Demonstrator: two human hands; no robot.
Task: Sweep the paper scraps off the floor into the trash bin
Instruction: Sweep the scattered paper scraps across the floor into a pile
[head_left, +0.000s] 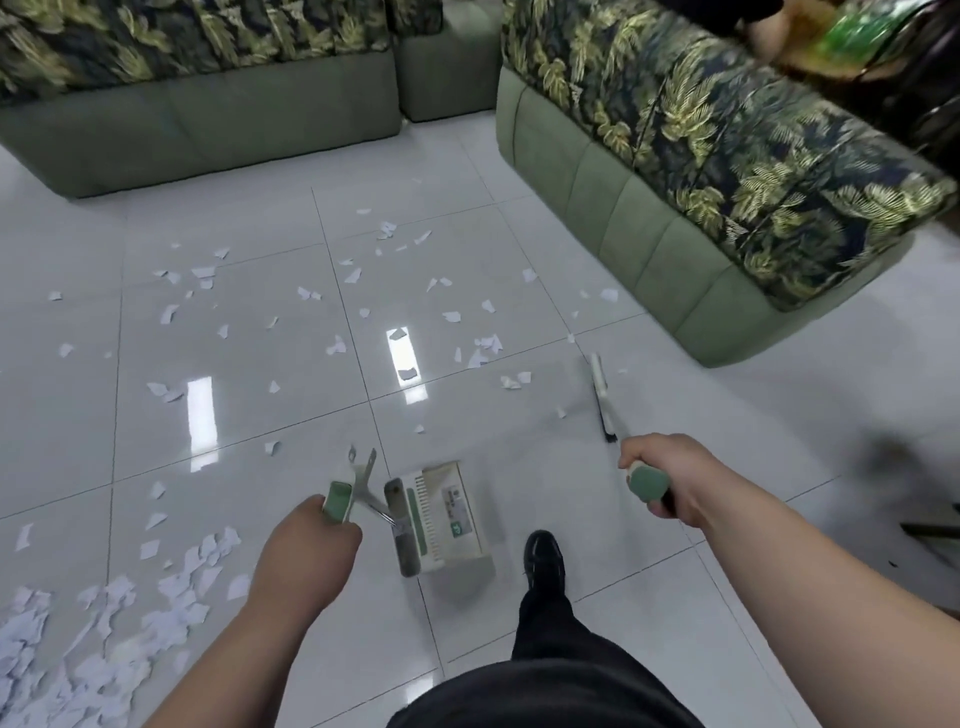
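Observation:
White paper scraps lie scattered over the glossy tiled floor, and a denser heap of scraps fills the lower left. My left hand grips the green handle top of a cream dustpan, which hangs just above the floor in front of my feet. My right hand is closed around the green handle end of a broom; its head rests on the floor to the right, near a few scraps. No trash bin is visible.
A green sofa with leaf-print cushions lines the back. A second matching sofa stands at the right, close to the broom head. My black shoe is beside the dustpan. Dark blurred objects sit at the far right edge.

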